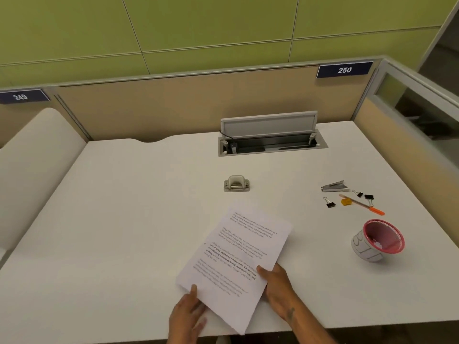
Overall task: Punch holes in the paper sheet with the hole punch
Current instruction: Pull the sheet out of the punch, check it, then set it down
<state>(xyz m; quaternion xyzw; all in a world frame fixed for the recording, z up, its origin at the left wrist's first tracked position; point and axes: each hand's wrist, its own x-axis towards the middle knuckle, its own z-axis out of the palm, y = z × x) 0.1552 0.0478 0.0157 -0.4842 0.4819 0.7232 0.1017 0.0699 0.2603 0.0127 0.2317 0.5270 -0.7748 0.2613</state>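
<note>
— Who has the page?
— Both hands do. The left hand (188,314) pinches the paper sheet (236,259) at its near-left edge, thumb on top. The right hand (275,291) pinches the right edge the same way.
— And the hole punch (236,183)?
— Well beyond the fingertips, apart from the sheet's far corner, with bare desk (124,219) between.
— Any room?
— Open desk lies left of the left fingers. A tipped cup (377,240) lies well right of the right hand. The sheet's near corner reaches the desk's front edge.

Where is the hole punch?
In the head view's centre, the small grey metal hole punch sits between the printed white paper sheet and the open cable hatch.
</note>
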